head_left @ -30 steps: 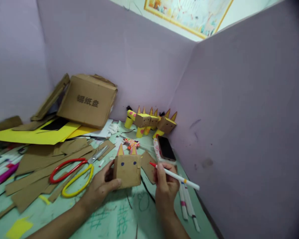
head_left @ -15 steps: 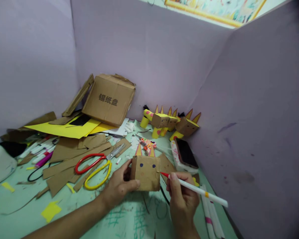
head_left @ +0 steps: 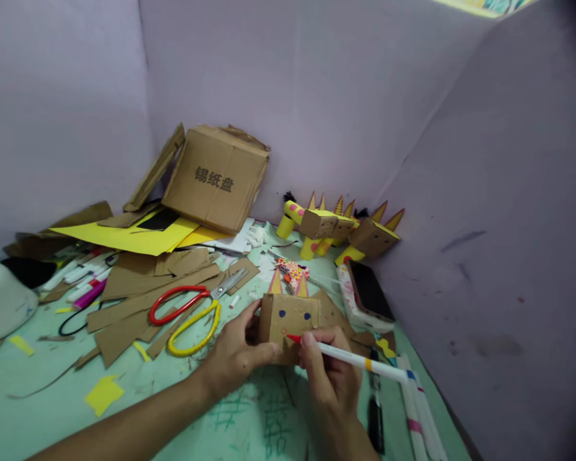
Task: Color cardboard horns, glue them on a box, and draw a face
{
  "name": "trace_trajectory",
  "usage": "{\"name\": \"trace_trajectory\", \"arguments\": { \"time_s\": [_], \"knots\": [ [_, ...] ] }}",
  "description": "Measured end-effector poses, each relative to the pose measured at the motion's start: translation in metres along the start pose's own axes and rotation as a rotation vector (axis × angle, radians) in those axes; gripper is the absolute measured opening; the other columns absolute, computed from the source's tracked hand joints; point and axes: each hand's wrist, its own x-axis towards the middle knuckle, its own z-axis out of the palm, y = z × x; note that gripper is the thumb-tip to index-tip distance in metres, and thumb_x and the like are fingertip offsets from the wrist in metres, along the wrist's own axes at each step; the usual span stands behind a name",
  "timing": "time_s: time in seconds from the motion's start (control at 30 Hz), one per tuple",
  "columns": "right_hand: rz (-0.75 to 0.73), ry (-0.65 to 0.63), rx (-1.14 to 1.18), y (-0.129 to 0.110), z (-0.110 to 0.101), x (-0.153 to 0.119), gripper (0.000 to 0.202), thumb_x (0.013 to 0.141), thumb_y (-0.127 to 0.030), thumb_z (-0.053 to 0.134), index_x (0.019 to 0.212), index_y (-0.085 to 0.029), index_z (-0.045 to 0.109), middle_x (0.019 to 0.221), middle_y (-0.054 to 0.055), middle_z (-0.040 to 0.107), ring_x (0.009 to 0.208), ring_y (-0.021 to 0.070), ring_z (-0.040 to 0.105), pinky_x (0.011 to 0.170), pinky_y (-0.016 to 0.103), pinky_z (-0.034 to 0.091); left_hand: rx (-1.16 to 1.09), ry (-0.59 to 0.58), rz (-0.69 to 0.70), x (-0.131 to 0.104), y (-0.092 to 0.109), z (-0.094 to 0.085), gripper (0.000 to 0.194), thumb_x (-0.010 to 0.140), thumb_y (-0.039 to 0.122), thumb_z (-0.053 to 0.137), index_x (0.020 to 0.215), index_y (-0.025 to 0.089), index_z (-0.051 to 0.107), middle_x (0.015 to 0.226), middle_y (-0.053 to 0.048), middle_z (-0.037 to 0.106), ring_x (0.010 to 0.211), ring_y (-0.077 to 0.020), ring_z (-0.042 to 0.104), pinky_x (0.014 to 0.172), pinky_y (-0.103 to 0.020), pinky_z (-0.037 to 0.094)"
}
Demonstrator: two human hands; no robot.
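Note:
My left hand (head_left: 240, 352) grips the left side of a small cardboard box head (head_left: 295, 310), its thumb across the lower front. The head has two dark blue dots for eyes, a faint reddish mark below the left one and two yellow, pink-edged pointed horns (head_left: 276, 283) on top. Pinched in my right hand (head_left: 333, 368) is a white felt-tip marker (head_left: 350, 356) with a red tip and an orange band. Its tip is at the front of the box, near the reddish mark. Whether it touches the cardboard I cannot tell.
Scissors (head_left: 211, 294) with red and yellow handles lie on cardboard scraps (head_left: 125, 320) to the left. Behind stand a cardboard box (head_left: 216, 179) and several yellow cardboard animals (head_left: 317, 224). A phone (head_left: 372, 291), a black marker (head_left: 375, 410) and white markers (head_left: 413, 410) are at right.
The red marker tip has moved left from the box's right edge onto its front, near the reddish mark. My left hand keeps its hold on the box. The camera view has shifted slightly.

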Motion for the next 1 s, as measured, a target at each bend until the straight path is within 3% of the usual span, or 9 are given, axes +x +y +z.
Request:
{"name": "trace_trajectory", "arguments": {
  "time_s": [0.4, 1.0],
  "knots": [
    [-0.142, -0.044, -0.078, 0.0040, -0.0009, 0.0030, 0.020, 0.088, -0.026, 0.051, 0.070, -0.020, 0.053, 0.050, -0.005, 0.053, 0.040, 0.0098, 0.051, 0.038, 0.017, 0.041, 0.018, 0.013, -0.006, 0.0004, 0.0002, 0.0002, 0.076, 0.063, 0.024, 0.071, 0.131, 0.012, 0.039, 0.116, -0.013, 0.062, 0.109, -0.0322, 0.058, 0.090, -0.043, 0.048],
    [-0.043, 0.007, -0.072, 0.0067, 0.0042, 0.0011, 0.021, 0.088, -0.033, 0.053, 0.072, -0.020, 0.057, 0.053, -0.002, 0.058, 0.043, 0.0132, 0.056, 0.040, 0.021, 0.045, 0.044, -0.026, 0.026, -0.0016, 0.0032, -0.0001, 0.064, 0.067, 0.021, 0.069, 0.126, 0.017, 0.045, 0.111, -0.008, 0.065, 0.105, -0.0287, 0.060, 0.087, -0.038, 0.050]
  ]
}}
